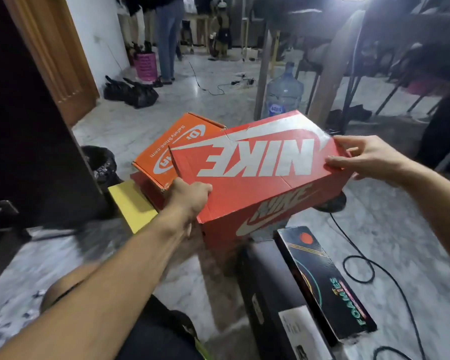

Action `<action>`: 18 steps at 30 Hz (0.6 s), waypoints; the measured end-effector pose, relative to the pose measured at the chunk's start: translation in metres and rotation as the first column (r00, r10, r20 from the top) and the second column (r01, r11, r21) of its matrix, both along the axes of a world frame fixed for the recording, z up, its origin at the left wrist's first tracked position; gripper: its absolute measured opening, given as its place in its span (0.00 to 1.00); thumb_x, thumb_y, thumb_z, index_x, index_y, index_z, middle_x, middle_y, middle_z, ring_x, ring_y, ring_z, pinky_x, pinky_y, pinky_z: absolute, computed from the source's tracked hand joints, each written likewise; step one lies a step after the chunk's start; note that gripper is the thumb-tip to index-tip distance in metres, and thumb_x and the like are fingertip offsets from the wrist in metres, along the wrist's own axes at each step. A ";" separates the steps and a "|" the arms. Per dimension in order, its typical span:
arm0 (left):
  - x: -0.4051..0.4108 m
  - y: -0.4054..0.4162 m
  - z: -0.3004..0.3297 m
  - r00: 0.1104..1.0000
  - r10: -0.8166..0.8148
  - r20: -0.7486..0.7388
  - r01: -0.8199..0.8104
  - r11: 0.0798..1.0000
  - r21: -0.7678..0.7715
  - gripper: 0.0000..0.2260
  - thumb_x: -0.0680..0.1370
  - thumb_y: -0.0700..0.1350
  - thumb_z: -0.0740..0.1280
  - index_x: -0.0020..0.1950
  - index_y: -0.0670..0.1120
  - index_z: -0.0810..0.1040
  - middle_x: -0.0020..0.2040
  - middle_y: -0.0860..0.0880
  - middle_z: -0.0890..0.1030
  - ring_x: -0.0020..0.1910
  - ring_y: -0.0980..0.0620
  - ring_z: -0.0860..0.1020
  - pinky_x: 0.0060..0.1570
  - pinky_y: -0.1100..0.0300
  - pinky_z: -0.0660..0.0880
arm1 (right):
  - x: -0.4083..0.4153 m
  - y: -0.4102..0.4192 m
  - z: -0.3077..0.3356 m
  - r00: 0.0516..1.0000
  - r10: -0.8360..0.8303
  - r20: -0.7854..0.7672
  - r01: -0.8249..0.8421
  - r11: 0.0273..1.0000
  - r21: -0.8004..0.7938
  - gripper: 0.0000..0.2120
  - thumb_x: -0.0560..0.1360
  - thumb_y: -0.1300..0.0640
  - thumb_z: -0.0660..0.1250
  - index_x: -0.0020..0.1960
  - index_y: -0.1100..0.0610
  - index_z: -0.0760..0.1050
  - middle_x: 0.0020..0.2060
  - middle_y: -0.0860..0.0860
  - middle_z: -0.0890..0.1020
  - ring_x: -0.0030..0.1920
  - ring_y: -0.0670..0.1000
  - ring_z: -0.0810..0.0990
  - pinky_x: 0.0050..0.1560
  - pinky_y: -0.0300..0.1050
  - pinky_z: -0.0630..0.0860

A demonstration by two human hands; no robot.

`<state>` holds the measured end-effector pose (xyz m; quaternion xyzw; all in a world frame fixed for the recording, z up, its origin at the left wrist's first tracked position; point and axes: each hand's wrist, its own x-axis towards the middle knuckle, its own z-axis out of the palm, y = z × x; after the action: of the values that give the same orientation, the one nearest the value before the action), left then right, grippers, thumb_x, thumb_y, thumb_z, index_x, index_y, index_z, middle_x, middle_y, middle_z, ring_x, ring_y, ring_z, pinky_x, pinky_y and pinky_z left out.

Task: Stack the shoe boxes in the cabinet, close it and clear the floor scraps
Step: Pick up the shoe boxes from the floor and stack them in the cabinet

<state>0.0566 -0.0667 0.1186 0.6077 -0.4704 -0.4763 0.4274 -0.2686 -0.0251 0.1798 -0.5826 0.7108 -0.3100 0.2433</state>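
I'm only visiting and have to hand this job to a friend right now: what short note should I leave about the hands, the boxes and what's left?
Left hand: grip on the near left corner of the red Nike box.
Right hand: fingers hold the box's far right end.
The Nike box is tilted, carried between both hands.
Orange box sits behind it; black box lies on the floor nearby.
The dark cabinet stands at left.
Done: no box seen inside the cabinet.
Left: stack the boxes, close the cabinet, clear scraps.
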 end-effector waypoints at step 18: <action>0.252 0.015 0.078 0.988 -0.018 0.153 0.034 0.994 -0.103 0.34 0.51 0.52 0.84 0.55 0.50 0.82 0.50 0.51 0.86 0.53 0.51 0.82 0.56 0.52 0.77 | 0.232 -0.117 0.044 0.869 0.493 -0.035 -0.494 0.864 -0.100 0.37 0.51 0.45 0.80 0.55 0.61 0.79 0.46 0.66 0.82 0.40 0.57 0.83 0.37 0.57 0.83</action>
<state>0.3087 -0.0520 0.1964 0.6128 -0.5339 -0.4085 0.4154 -0.0370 -0.1419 0.2235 -0.7582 0.5221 -0.2721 0.2803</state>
